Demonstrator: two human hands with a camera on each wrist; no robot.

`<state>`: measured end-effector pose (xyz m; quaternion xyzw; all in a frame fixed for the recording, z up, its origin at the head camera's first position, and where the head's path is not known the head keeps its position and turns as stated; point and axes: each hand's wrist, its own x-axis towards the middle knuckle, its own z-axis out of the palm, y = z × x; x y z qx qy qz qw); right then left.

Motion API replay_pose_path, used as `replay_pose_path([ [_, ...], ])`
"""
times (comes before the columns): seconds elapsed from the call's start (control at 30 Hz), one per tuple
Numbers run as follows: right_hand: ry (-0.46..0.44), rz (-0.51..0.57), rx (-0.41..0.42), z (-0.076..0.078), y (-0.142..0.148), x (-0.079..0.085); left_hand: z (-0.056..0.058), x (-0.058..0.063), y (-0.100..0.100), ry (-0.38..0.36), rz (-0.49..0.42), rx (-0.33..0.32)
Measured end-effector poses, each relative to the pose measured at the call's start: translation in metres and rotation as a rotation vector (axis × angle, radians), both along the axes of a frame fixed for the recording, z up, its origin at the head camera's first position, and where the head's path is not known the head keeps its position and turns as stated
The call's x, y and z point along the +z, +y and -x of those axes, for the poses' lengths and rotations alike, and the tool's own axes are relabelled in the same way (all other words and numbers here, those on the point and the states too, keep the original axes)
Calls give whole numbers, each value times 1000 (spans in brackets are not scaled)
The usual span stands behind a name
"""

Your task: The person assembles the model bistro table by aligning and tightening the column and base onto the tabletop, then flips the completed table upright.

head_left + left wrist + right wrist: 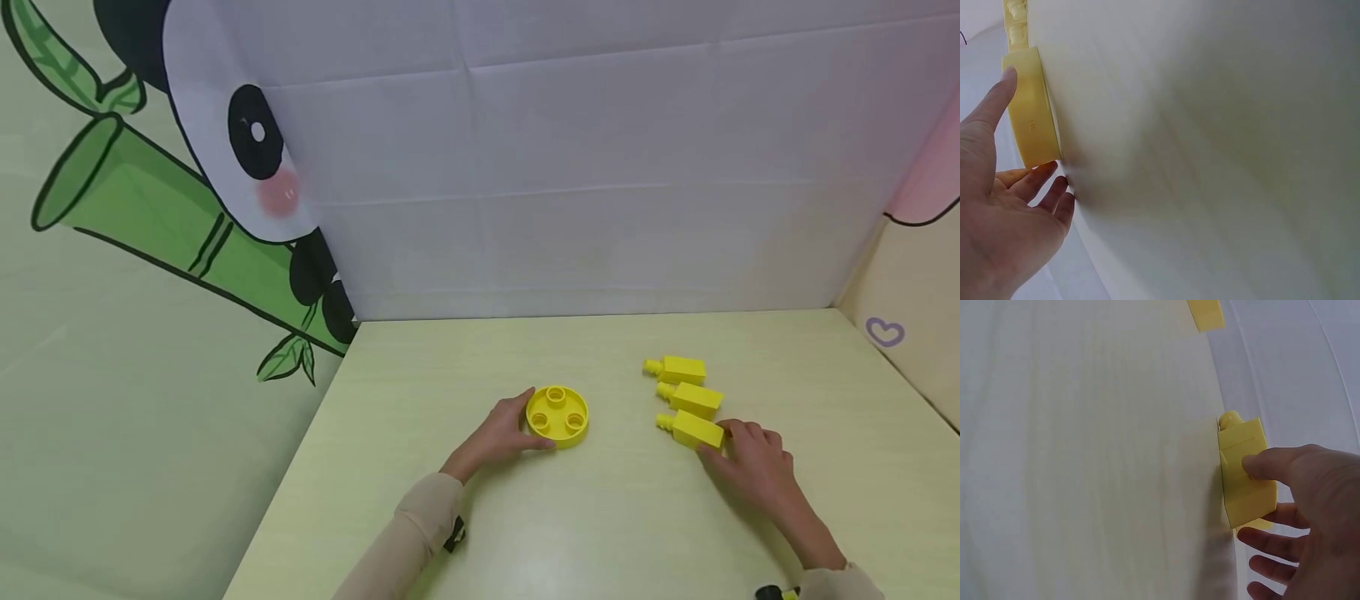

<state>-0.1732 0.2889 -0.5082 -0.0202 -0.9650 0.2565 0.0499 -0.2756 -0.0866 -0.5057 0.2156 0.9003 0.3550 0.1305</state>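
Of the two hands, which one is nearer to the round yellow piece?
The left. The left hand holds the round yellow piece by its edge; the right hand is apart from it, farther right, gripping a yellow block.

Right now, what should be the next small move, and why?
Probably the right hand should lift the nearest yellow block toward the round piece: it pinches that block, while the left hand holds that piece, whose three sockets look empty.
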Motion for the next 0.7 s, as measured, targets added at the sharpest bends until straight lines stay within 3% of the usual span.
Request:
replay_pose_path([
  [0.17, 49, 0, 16, 0, -2, 3, 0, 0, -1, 2, -4, 1],
  [0.37, 279, 58, 73, 2, -16, 8, -1, 1, -2, -1, -6, 6],
  [0.47, 347, 79, 101, 6, -27, 15, -1, 1, -2, -5, -9, 4],
  [0.7, 406, 141, 225, 24, -60, 37, 1, -2, -2, -6, -4, 0],
])
